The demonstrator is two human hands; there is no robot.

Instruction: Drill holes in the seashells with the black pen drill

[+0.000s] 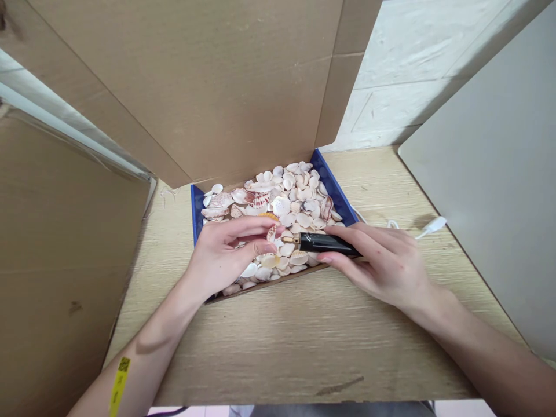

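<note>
Head view, entries logged left to right from my remote station.

1. Cardboard panel (65, 260): stands at the left edge of the wooden desk (304, 341).
2. Yellow label (119, 382): on the left forearm.
3. Left hand (221, 255): thumb and fingers pinched on a small ribbed shell (271, 233), held just above the near end of the blue tray (197, 208), which is heaped with seashells (286, 200).
4. Brass tip (290, 238): touching or almost touching the held shell; I cannot tell which.
5. Black pen-shaped tool (325, 243): lying nearly level, clasped along its barrel by the right hand (386, 263).
6. White cable plug (430, 226): loose on the desk beyond the right hand.
7. Grey board (499, 174): leaning at far right.

Handling note, my judgement: the shell looks thin and brittle, so I would brace both wrists on the desk, meet the shell squarely with the tip, press lightly, and pinch near the contact point with fingertips out of the tip's line.
</note>
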